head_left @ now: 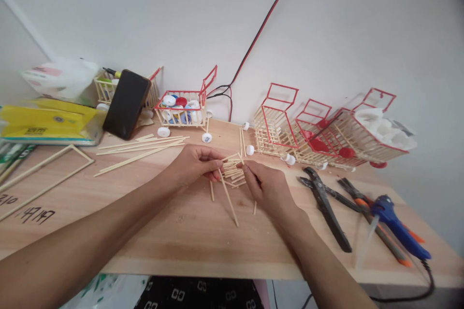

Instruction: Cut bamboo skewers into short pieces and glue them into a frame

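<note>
Thin wooden sticks joined at an angle, a small stick frame (228, 198), are held up over the middle of the table. My left hand (197, 164) pinches this frame at its left side, with a long stick slanting down from the fingers. On the other side my right hand (266, 181) has thumb and fingers closed at the frame's upper right corner; the fingertips are partly hidden. Just behind and between the hands lies a pile of short wooden sticks (235, 174). Longer loose sticks (141, 147) lie to the left of my left hand.
Small stick carts with red trim stand along the wall, one with bottle caps (181, 102), another with white tissue (384, 128). Pliers (324, 207) and a blue glue gun (402, 229) lie at right. A phone (126, 104) and yellow packet (50, 118) are at left.
</note>
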The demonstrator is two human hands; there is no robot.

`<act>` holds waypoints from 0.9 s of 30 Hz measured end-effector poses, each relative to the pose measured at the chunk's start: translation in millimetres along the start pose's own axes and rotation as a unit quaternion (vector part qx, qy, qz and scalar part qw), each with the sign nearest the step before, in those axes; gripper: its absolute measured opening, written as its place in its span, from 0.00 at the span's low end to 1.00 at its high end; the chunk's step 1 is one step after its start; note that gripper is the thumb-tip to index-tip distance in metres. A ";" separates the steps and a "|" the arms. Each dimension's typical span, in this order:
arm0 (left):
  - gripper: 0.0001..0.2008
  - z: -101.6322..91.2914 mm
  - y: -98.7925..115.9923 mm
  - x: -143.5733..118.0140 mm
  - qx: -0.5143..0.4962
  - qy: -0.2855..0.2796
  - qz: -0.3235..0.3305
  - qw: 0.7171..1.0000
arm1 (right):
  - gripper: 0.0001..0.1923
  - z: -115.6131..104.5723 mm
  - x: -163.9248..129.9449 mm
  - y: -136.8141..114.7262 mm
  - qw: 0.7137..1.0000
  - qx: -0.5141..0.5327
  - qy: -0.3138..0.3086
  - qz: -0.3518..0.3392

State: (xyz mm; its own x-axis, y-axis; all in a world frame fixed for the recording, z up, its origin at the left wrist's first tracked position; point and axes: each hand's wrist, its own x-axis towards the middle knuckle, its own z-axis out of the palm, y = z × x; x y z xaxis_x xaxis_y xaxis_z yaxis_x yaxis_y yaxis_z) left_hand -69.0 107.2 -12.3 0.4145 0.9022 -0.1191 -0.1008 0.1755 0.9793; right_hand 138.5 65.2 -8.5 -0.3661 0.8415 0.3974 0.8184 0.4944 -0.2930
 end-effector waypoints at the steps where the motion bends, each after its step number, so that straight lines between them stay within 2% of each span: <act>1: 0.10 0.3 0.7 -0.2 0.000 0.000 -0.002 1.000 | 0.16 0.0 0.0 -0.1 1.000 0.000 0.001 -0.001; 20: 0.15 -2.1 1.9 -0.3 -0.006 -0.013 -0.013 1.000 | 0.16 -1.2 0.3 0.8 1.000 0.008 0.004 -0.001; 27: 0.13 -2.9 4.1 -1.4 -0.012 -0.029 -0.021 0.999 | 0.15 -2.1 0.4 0.4 1.000 0.016 0.008 -0.002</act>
State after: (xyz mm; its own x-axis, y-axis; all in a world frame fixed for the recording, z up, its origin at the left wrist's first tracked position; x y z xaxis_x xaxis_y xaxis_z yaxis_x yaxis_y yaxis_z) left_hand -72.7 107.7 -8.7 0.4709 0.8693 -0.1503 -0.1025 0.2231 0.9694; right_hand 139.6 65.3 -6.7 -0.3620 0.8364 0.4115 0.8024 0.5043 -0.3191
